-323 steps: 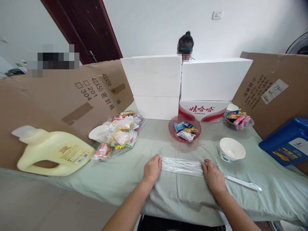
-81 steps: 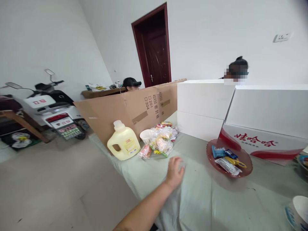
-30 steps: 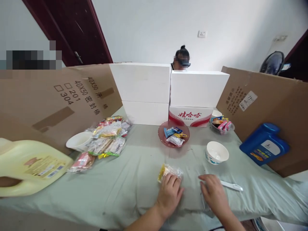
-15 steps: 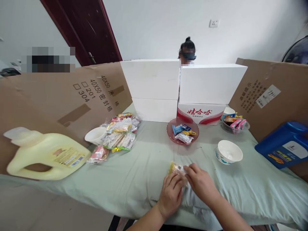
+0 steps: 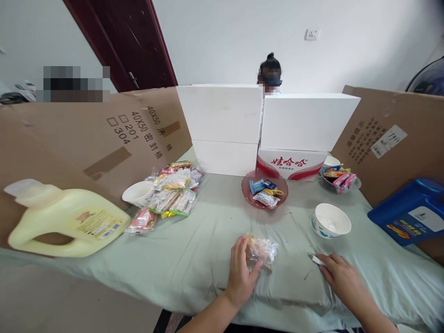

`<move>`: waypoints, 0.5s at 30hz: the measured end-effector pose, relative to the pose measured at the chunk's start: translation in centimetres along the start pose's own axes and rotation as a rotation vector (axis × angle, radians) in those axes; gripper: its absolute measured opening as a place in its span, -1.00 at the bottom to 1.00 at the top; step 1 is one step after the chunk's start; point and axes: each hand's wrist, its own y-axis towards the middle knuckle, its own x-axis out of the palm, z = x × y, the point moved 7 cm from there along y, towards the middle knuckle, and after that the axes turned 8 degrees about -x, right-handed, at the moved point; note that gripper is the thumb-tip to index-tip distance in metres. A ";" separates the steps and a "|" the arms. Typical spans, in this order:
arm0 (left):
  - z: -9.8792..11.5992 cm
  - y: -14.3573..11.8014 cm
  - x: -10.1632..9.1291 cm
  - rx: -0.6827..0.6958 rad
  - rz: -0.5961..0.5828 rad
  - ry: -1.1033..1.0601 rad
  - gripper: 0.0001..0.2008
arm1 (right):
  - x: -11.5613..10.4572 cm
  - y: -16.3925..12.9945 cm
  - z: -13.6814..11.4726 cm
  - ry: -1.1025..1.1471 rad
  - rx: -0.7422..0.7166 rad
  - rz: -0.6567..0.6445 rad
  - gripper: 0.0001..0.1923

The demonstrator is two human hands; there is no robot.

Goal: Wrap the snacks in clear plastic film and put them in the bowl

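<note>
On the green cloth at the near middle lies a crinkled clear plastic snack packet point(image 5: 262, 250) with a yellowish edge. My left hand point(image 5: 242, 270) grips its left side, the fingers at the upper edge and the thumb at the lower edge. What is inside the packet is hard to make out. Off to the right, my right hand point(image 5: 342, 274) is closed on a small white utility knife point(image 5: 316, 260), its greyish tip pointing up and left, just above the cloth and apart from the packet.
A pink glass plate point(image 5: 247, 196) holds several wrapped snacks. A white bowl point(image 5: 331, 221) stands right of it. Snack packets point(image 5: 173, 199) are piled left, near a pale yellow jug point(image 5: 69, 222). A blue bottle point(image 5: 409, 210) lies right. White boxes point(image 5: 225, 115) and cardboard wall the back; people sit beyond.
My right hand has moved away from the packet to the right, with the utility knife now showing in it. My left hand has opened out somewhat and stays at the packet's left side.
</note>
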 end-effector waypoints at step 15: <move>-6.0 1.8 -3.6 -0.651 0.006 -0.595 -0.69 | 1.0 8.1 -13.2 0.498 -0.155 0.040 -0.64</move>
